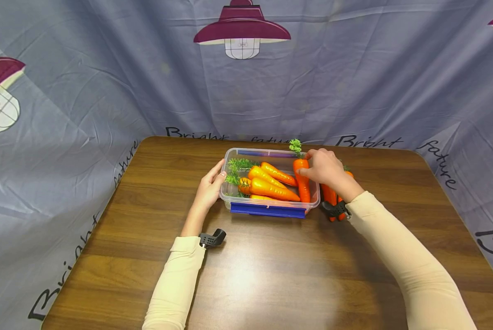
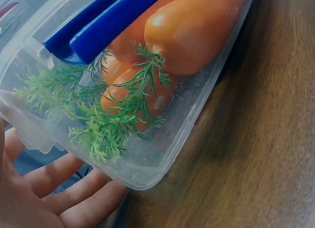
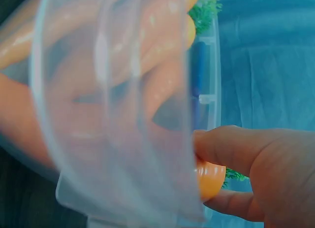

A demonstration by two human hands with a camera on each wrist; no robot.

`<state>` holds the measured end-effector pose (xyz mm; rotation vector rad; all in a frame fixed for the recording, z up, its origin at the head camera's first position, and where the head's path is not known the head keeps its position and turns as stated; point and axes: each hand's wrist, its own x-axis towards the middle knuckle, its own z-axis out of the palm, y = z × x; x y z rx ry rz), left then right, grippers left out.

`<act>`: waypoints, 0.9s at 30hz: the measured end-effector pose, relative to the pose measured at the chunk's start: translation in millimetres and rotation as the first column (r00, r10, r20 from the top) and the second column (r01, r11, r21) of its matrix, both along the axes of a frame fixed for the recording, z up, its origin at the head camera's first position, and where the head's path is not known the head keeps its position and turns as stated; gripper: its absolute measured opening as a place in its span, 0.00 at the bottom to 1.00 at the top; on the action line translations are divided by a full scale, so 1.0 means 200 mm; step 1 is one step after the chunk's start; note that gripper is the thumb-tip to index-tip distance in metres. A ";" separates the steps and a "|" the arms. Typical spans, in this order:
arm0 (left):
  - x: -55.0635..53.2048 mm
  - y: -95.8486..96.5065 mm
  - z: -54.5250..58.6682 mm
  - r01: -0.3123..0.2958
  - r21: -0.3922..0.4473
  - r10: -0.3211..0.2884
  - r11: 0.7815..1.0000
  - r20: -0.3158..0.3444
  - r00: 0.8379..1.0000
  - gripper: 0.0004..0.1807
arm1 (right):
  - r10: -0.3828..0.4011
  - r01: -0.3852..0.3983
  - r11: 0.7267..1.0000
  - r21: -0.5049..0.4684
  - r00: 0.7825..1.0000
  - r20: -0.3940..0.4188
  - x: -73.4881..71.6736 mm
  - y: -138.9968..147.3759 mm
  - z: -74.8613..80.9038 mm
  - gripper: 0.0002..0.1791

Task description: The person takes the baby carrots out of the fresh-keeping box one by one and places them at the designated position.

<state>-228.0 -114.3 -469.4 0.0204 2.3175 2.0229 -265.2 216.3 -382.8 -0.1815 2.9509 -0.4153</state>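
Note:
A clear plastic food container (image 1: 271, 204) with blue clips stands on the table, holding several orange carrots (image 1: 273, 189) with feathery green tops. My left hand (image 1: 209, 185) rests against its left end, the thumb near the rim; in the left wrist view its straight fingers (image 2: 86, 208) touch the outside wall. At the right end, my right hand (image 1: 325, 167) pinches a redder carrot (image 1: 301, 176) near its leafy top, inside the container. The right wrist view shows thumb and finger around that carrot (image 3: 210, 181), mostly behind the cloudy plastic wall.
More carrots (image 1: 329, 195) lie on the wooden table (image 1: 271, 275) just right of the container, partly hidden under the right hand and wrist. A grey-blue curtain (image 1: 246, 91) printed with lamps and lettering hangs around the table's back and sides.

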 end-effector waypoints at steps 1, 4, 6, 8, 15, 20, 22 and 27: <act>0.00 0.00 0.00 -0.001 0.004 0.001 1.000 0.003 1.000 0.27 | 0.003 -0.003 1.000 0.005 1.000 -0.017 0.00 -0.01 0.00 0.33; 0.00 0.00 0.00 -0.003 0.014 0.003 1.000 0.008 1.000 0.27 | 0.034 -0.034 0.999 0.007 0.997 -0.067 0.01 -0.03 0.00 0.30; 0.00 0.00 0.00 -0.003 0.020 0.002 1.000 0.008 1.000 0.27 | 0.074 -0.073 0.997 0.012 0.993 -0.097 0.02 -0.05 0.00 0.28; 0.00 0.00 0.00 -0.003 0.023 0.003 1.000 0.007 1.000 0.27 | 0.105 -0.106 0.994 0.004 0.988 -0.114 0.02 -0.06 0.00 0.27; 0.00 -0.01 0.00 0.005 0.025 -0.006 1.000 0.013 1.000 0.27 | 0.213 -0.218 0.976 -0.017 0.965 -0.153 0.03 -0.11 -0.03 0.28; 0.00 -0.01 0.00 -0.002 0.022 0.002 1.000 0.012 1.000 0.27 | 0.274 -0.282 0.956 -0.074 0.956 -0.107 0.05 -0.14 -0.05 0.30; 0.00 -0.01 0.01 -0.001 0.017 0.001 1.000 0.011 1.000 0.27 | 0.286 -0.293 0.951 -0.104 0.955 -0.076 0.05 -0.15 -0.07 0.30; 0.00 -0.01 0.01 0.003 0.013 -0.004 1.000 0.011 1.000 0.27 | 0.315 -0.319 0.937 -0.141 0.948 -0.052 0.05 -0.16 -0.11 0.32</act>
